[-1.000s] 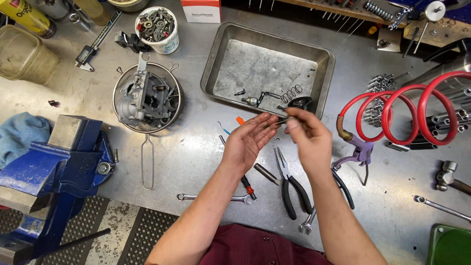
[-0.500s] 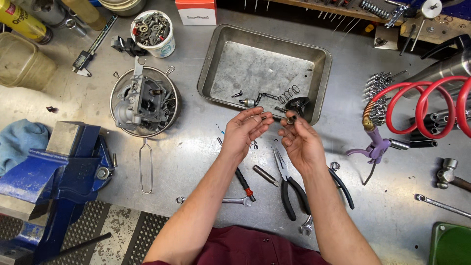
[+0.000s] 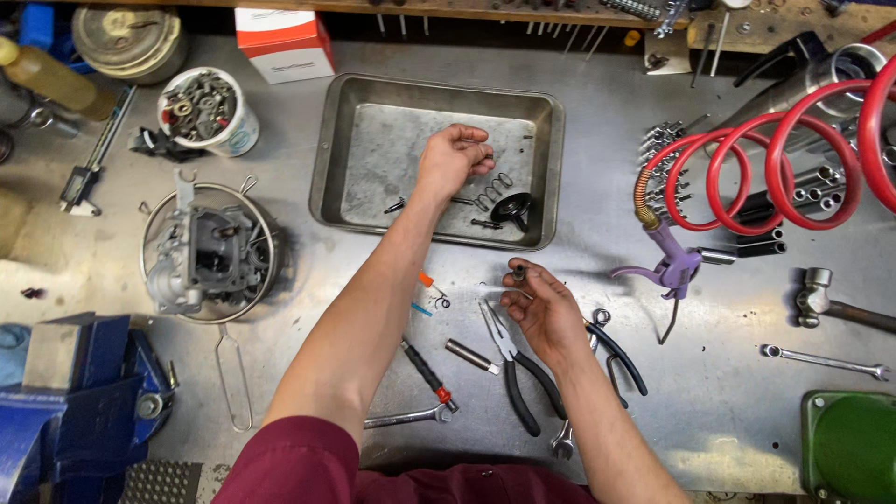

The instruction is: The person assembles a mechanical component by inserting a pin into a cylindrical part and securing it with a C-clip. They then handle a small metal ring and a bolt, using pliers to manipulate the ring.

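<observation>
Small dark cylindrical part [image 3: 519, 273] pinched at fingertips of right hand [image 3: 541, 308], over bench just below metal tray [image 3: 373, 121]; left hand [image 3: 455, 159] hovers over tray, fingers curled loosely, cannot tell if anything is held; springs [image 3: 493, 191] and black round part [image 3: 513, 207] at its 4 o'clock; pliers [image 3: 518, 369] at right hand's 6 o'clock; carburetor [image 3: 201, 257] in wire basket [image 3: 266, 280] at 9 o'clock.

Bright even overhead light, soft shadows beneath the arms, mild glare on the metal bench [image 3: 653, 392], sharp focus
</observation>
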